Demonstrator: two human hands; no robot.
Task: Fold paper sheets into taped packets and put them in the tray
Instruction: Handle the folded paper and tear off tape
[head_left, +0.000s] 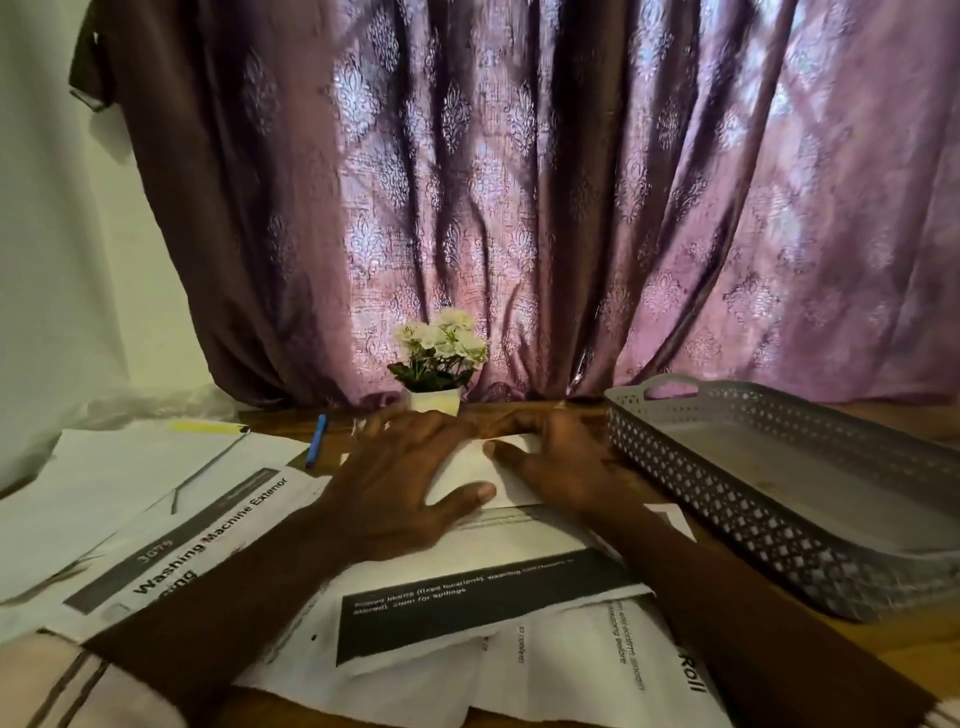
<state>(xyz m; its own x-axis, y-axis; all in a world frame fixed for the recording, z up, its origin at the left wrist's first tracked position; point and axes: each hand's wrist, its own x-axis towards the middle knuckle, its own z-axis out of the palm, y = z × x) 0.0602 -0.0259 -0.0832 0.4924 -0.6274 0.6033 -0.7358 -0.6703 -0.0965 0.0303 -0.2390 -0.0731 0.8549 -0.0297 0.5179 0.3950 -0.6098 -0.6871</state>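
at the far left a heap of loose sheets (130, 467) lay on the bench (904, 642), and over it a printed sheet (208, 540) headed "washing machine exterior", with a number above it too blurred to trust. a blue pen (317, 440) lay just beyond.

the folded paper (462, 465) sat in the middle of the bench, on top of more printed sheets. the left hand (400, 483) lay on it with the grip open, fingers spread flat and pressing. the right hand (566, 467) pressed the other end, thumb flat on the paper and fingers arched to the far edge; its grip also looked open, holding nothing.

judged from this, the paper would be light, thin and limp. it would crease easily, spring back unless held, and slide on the sheets beneath. best pinned flat with one palm while the other pinched a free edge or corner.

nearer, a sheet with a black band (467, 608) carried white lines too blurred to read, and "roll" showed at the near right.

the grey lattice tray (727, 499) stood just right of the hands; no packet showed in it.
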